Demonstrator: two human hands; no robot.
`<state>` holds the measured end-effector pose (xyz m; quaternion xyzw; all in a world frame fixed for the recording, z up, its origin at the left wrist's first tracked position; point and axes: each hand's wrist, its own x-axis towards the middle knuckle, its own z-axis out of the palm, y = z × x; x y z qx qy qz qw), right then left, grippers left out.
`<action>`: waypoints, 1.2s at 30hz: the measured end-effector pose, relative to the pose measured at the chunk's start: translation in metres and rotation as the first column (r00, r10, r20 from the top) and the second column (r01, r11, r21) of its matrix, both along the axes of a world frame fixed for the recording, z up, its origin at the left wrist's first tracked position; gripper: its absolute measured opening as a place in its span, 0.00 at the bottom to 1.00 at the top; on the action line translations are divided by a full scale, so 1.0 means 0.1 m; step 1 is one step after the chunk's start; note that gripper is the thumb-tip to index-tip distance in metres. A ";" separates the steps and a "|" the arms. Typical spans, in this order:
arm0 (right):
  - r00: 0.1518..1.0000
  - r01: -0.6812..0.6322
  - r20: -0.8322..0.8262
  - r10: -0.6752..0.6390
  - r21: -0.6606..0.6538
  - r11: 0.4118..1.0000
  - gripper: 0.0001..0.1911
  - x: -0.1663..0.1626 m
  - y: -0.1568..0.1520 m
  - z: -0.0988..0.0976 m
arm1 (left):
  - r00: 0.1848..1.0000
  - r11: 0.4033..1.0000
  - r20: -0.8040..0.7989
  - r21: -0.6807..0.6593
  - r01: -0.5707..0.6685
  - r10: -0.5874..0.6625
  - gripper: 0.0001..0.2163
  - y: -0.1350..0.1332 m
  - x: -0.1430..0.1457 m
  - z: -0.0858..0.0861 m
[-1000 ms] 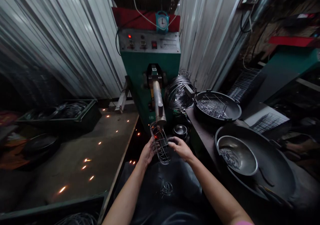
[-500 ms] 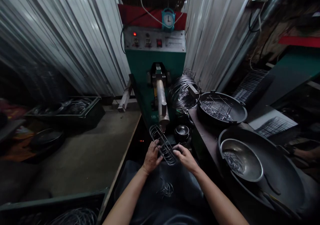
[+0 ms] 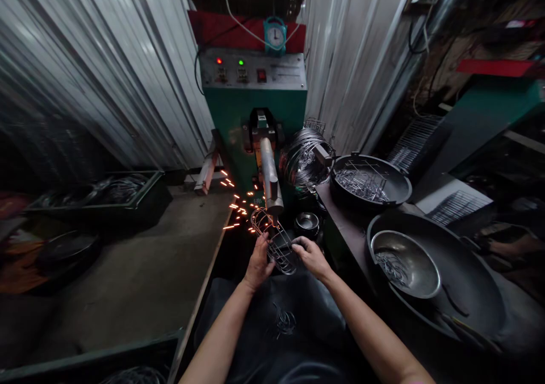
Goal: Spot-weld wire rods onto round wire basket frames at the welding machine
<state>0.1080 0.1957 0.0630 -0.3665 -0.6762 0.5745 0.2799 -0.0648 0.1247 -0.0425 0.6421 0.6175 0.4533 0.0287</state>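
Both hands hold a small wire basket [image 3: 275, 239] up to the tip of the metal welding arm [image 3: 269, 175] of a green machine [image 3: 254, 117]. My left hand [image 3: 259, 262] grips the basket's left side, and my right hand [image 3: 310, 254] grips its right end. Orange sparks [image 3: 236, 208] fly out to the left of the contact point. A few loose wire pieces [image 3: 283, 321] lie on the dark apron over my lap.
A coil of wire rings [image 3: 304, 158] hangs right of the machine. A black pan of wire pieces [image 3: 369, 184] and a steel bowl [image 3: 404, 263] inside a big dark pan stand on the right bench. A green crate [image 3: 106, 193] sits at left on the floor.
The basket has gone back up against the welding arm's tip and sparks now fly out leftward. A green lamp is lit on the machine's panel.
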 end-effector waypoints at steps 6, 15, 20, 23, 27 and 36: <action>1.000 -0.003 -0.017 0.003 -0.032 0.999 0.07 0.03 -0.05 0.07 | 0.999 1.000 0.050 -0.010 -0.021 0.021 0.25 -0.05 0.03 0.05; 1.000 -0.014 -0.024 0.013 -0.022 1.000 0.08 -0.20 0.08 0.21 | 0.892 0.997 0.446 -0.055 -0.056 0.075 0.30 -0.08 0.10 0.18; 1.000 -0.002 -0.022 0.003 0.018 1.000 0.08 -0.38 0.20 0.24 | 0.900 0.995 0.425 -0.051 -0.084 0.098 0.29 -0.03 0.05 0.23; 1.000 -0.013 -0.016 0.014 0.023 1.000 0.08 -0.40 0.24 0.24 | 0.940 0.998 0.335 -0.044 -0.052 0.063 0.31 -0.01 0.03 0.19; 0.997 -0.080 0.007 0.081 -0.080 0.994 0.11 -0.19 0.20 0.16 | 0.961 0.998 0.272 -0.015 -0.054 0.057 0.32 0.00 0.03 0.12; 0.996 -0.087 -0.012 0.086 -0.122 0.989 0.11 -0.17 0.16 0.15 | 0.908 0.998 0.417 -0.054 -0.021 0.041 0.33 0.08 -0.03 0.19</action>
